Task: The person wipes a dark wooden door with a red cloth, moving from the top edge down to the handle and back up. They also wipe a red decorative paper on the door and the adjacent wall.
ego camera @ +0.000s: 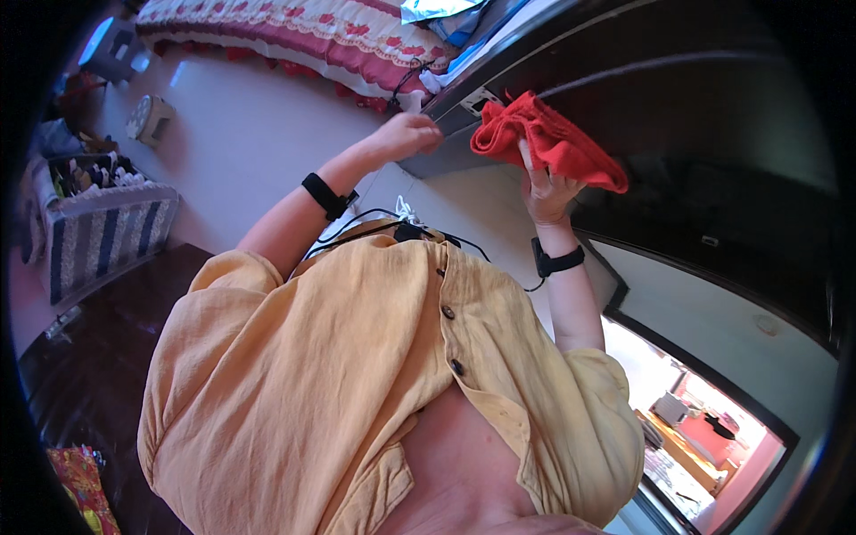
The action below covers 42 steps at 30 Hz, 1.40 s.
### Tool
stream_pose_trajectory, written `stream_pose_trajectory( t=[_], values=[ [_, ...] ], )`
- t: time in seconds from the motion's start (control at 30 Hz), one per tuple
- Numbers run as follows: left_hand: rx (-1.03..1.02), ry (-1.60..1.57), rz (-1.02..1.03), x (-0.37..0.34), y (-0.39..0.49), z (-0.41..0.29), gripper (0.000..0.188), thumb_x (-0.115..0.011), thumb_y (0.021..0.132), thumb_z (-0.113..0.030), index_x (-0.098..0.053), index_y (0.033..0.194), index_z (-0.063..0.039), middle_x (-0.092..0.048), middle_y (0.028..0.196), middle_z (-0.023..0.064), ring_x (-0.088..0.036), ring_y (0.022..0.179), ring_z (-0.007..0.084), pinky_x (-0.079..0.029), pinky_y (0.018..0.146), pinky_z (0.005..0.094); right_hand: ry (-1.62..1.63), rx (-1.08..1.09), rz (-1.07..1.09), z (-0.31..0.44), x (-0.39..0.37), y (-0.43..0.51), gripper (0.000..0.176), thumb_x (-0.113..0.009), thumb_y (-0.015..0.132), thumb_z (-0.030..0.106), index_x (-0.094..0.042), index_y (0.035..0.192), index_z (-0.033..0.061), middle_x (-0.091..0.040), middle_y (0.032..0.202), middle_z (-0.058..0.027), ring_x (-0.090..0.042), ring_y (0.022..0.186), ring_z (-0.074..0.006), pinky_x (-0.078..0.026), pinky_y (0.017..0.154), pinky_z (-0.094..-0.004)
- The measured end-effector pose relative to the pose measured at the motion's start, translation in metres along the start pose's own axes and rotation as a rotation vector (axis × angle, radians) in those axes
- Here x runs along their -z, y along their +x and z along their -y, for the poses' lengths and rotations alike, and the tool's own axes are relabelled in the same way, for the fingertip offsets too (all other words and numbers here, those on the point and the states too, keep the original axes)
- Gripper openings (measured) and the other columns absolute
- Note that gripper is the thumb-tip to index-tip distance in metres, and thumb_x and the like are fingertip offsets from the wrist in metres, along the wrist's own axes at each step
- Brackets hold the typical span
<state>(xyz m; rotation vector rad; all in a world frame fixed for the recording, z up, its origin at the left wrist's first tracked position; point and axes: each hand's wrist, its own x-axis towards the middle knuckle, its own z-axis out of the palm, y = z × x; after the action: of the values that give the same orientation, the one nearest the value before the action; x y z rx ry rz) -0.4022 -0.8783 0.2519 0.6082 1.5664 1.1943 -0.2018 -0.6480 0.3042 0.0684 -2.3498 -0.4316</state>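
My right hand (552,190) grips a bunched red cloth (545,137), its fingers partly hidden by the folds. The cloth is held up against or just in front of a large dark glossy panel (689,127); contact cannot be told. My left hand (411,136) is raised to the left of the cloth, fingers curled in, with nothing visible in it. Beyond that hand is a bed with a floral cover (321,50). A white wall socket plate (480,100) shows between the left hand and the cloth.
On the left are a striped fabric-covered bin (114,227) with several items inside, a small stool (150,120) and a grey plastic stool (115,50). A dark glossy surface (120,368) lies beside me with a patterned red packet (83,488). At lower right, a doorway (702,428) opens onto another room.
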Motion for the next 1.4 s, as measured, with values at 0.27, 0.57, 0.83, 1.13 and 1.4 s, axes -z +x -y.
stream_pose_trajectory(
  t=[0.27, 0.57, 0.83, 1.13, 1.4],
  values=[
    [0.209, -0.27, 0.305, -0.074, 0.013, 0.017, 0.042, -0.056, 0.102, -0.041, -0.062, 0.128, -0.008, -0.068, 0.12, 0.0082, -0.066, 0.113, 0.0215, -0.054, 0.095, 0.0401, 0.071, 0.078, 0.29, 0.002, 0.001, -0.027, 0.048, -0.075, 0.086, 0.025, -0.064, 0.133, 0.0308, -0.06, 0.138, 0.0014, -0.052, 0.129, -0.03, -0.036, 0.104, -0.0525],
    [0.298, -1.333, -0.161, -0.121, 0.063, 0.066, 0.033, -0.046, 0.104, -0.023, -0.058, 0.131, -0.008, -0.066, 0.126, 0.0138, -0.067, 0.112, 0.0263, -0.052, 0.101, 0.049, 0.34, 0.254, 0.675, 0.056, -0.057, -0.012, 0.056, -0.066, 0.086, 0.017, -0.059, 0.142, 0.0194, -0.061, 0.137, -0.005, -0.053, 0.128, -0.0271, -0.036, 0.109, -0.0449],
    [-0.014, -1.199, -0.696, -0.131, 0.124, 0.084, 0.03, -0.049, 0.105, -0.034, -0.067, 0.116, -0.012, -0.072, 0.11, 0.0077, -0.071, 0.097, 0.0197, -0.06, 0.077, 0.036, 0.983, 0.112, 0.558, 0.023, -0.018, 0.008, 0.043, -0.069, 0.087, 0.003, -0.064, 0.129, 0.0077, -0.061, 0.133, -0.0143, -0.056, 0.123, -0.0344, -0.047, 0.105, -0.0437],
    [0.238, -1.032, -0.997, -0.15, 0.151, 0.096, 0.049, -0.06, 0.095, -0.04, -0.062, 0.122, 0.001, -0.069, 0.105, 0.013, -0.067, 0.092, 0.0224, -0.052, 0.079, 0.0395, 1.143, 0.061, 0.499, -0.003, -0.013, 0.024, 0.03, -0.068, 0.089, -0.002, -0.069, 0.117, 0.0059, -0.067, 0.124, -0.014, -0.063, 0.114, -0.0322, -0.05, 0.1, -0.0403],
    [-0.367, -0.617, -1.529, -0.167, 0.152, 0.036, 0.067, -0.056, 0.097, -0.058, -0.054, 0.132, -0.001, -0.057, 0.133, 0.0269, -0.053, 0.127, 0.045, -0.04, 0.108, 0.0465, 1.092, 0.169, 0.548, -0.003, -0.007, 0.025, 0.032, -0.066, 0.087, -0.007, -0.069, 0.117, 0.0041, -0.067, 0.123, -0.0161, -0.065, 0.114, -0.033, -0.052, 0.099, -0.0395]
  ],
)
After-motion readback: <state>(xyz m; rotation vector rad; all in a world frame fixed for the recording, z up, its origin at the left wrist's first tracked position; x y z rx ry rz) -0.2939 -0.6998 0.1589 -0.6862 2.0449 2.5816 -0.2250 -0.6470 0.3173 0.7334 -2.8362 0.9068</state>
